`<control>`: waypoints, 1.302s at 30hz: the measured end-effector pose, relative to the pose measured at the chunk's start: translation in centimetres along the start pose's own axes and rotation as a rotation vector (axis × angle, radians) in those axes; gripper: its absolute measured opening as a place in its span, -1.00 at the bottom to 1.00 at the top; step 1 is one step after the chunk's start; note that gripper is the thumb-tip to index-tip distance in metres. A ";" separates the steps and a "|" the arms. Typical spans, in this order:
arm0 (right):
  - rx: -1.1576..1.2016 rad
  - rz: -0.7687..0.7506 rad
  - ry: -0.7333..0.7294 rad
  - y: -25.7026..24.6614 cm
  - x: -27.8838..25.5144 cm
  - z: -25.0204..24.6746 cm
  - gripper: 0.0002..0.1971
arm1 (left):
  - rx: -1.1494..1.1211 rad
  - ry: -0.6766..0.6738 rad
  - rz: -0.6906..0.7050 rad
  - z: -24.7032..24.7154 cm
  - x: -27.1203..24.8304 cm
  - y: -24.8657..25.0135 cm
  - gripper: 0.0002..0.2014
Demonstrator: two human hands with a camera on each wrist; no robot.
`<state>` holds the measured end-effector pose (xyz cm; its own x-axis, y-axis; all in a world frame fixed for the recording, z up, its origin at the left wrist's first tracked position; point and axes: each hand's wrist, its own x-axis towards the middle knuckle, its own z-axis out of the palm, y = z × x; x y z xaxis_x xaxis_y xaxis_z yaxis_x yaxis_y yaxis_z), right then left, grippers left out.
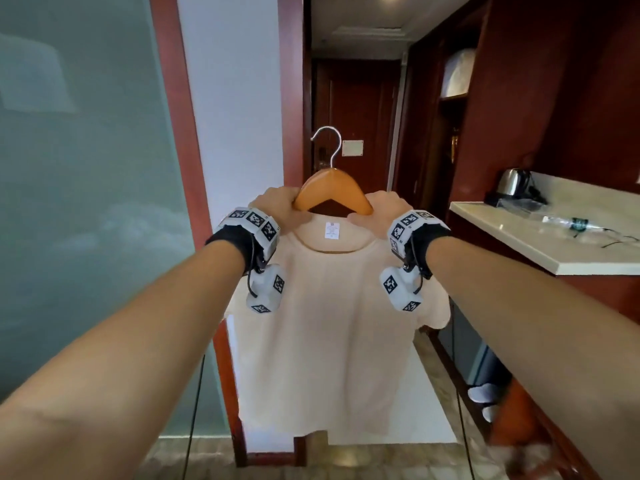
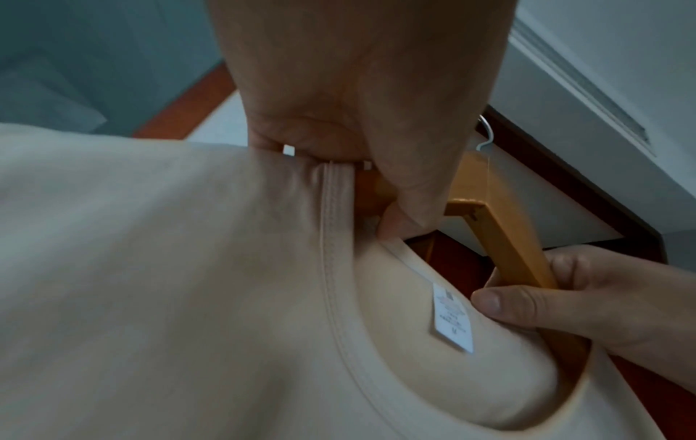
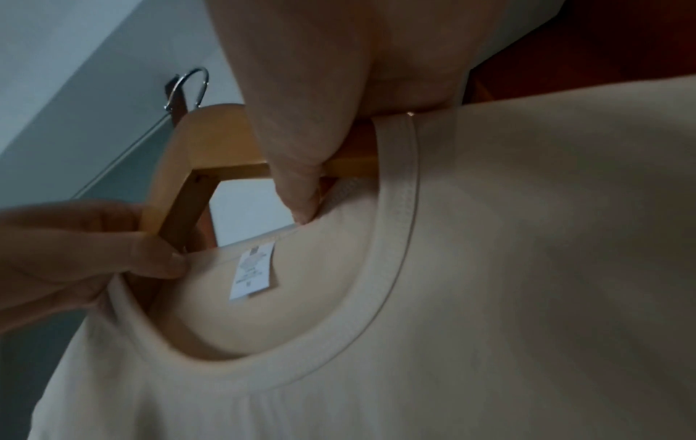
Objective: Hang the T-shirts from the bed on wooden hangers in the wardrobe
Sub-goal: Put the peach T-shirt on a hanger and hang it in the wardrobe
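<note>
Left hand (image 1: 277,207) and right hand (image 1: 379,211): each clamped on one shoulder of wooden hanger (image 1: 334,188), apart at either side. Cream T-shirt (image 1: 329,341): collar pinched under both thumbs, body hanging below and between the hands.

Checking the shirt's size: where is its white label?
In the head view, the white label sits centred inside the back of the neckline, just below the wooden hanger, between both hands.
</note>
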<state>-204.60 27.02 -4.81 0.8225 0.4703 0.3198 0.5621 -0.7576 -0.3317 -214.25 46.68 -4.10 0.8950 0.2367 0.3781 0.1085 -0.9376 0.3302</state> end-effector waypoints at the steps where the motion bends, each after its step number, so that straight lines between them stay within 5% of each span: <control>1: -0.008 0.008 0.011 1.1 1.1 0.1 -0.75 | -0.009 -0.008 0.013 0.8 1.6 0.2 -0.88; 20: -0.399 -0.004 0.081 25.1 31.6 -0.2 -0.68 | 0.058 -0.062 0.022 17.2 36.7 8.1 -0.87; 39: -0.509 0.148 0.152 42.2 66.6 6.5 -0.70 | 0.058 -0.142 0.128 32.9 76.5 6.7 -0.78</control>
<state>-125.57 29.34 -3.27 0.8464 0.3004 0.4397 0.2982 -0.9515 0.0760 -130.82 50.17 -1.42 0.9546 0.0798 0.2871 0.0105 -0.9719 0.2353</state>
